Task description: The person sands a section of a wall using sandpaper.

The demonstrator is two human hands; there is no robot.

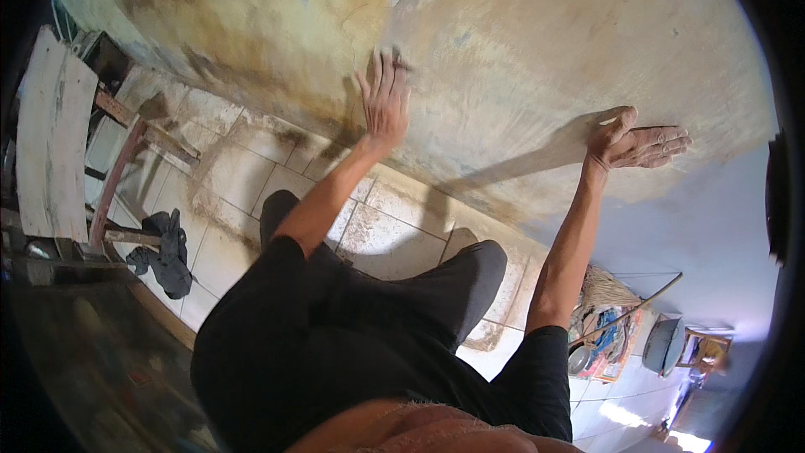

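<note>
A plastered wall [503,75], stained yellow and brown with pale scuffed patches, stands before me. My left hand [386,100] is raised to it, back toward me, fingers stretched upward. A small dark patch shows by its fingertips; whether that is shadow or a thing, I cannot tell. Farther right, my right hand [638,141] is held at the wall with its fingers straight and pointing right, thumb raised apart. I see nothing in its grasp. It casts a long shadow down and left across the plaster.
White floor tiles [233,176], dirty near the wall, lie under my bent knees. At left stand a worn wooden chair [56,138] and a dark cloth [170,255]. To the right are a straw broom [604,289], a thin stick [654,292], piled cloths [607,330] and a grey basin [664,346].
</note>
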